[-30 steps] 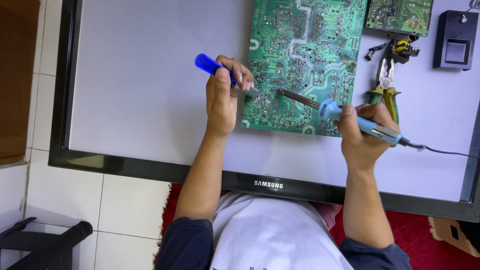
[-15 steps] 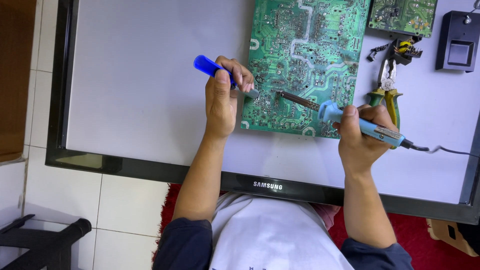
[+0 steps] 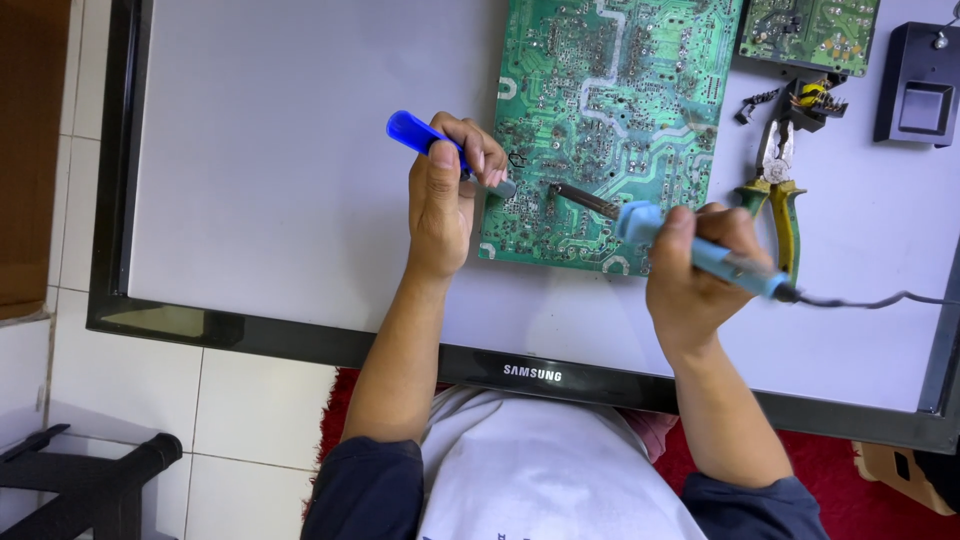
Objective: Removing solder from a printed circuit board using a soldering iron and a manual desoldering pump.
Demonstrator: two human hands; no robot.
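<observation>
White panel [image 3: 280, 150] under us carried the board [image 3: 610, 110]; our right hand [image 3: 700, 275] gripped the iron [image 3: 690, 245], tip pointing left toward the pump [image 3: 440, 150] clasped in our left hand [image 3: 440, 205].

A big flat screen [image 3: 280, 200] lies face up under everything. On it, far and right of the middle, lies a circuit board [image 3: 610, 100], with a smaller board [image 3: 810, 35] to its right at the far edge and a small box [image 3: 920, 85] further right. Pliers [image 3: 778, 195] lie just right of the big board. The left hand [image 3: 445, 195] rests at that board's left edge holding a pump tool [image 3: 440, 145]; the right hand [image 3: 700, 280], nearer, holds a soldering iron [image 3: 690, 245] whose tip lies on the board
</observation>
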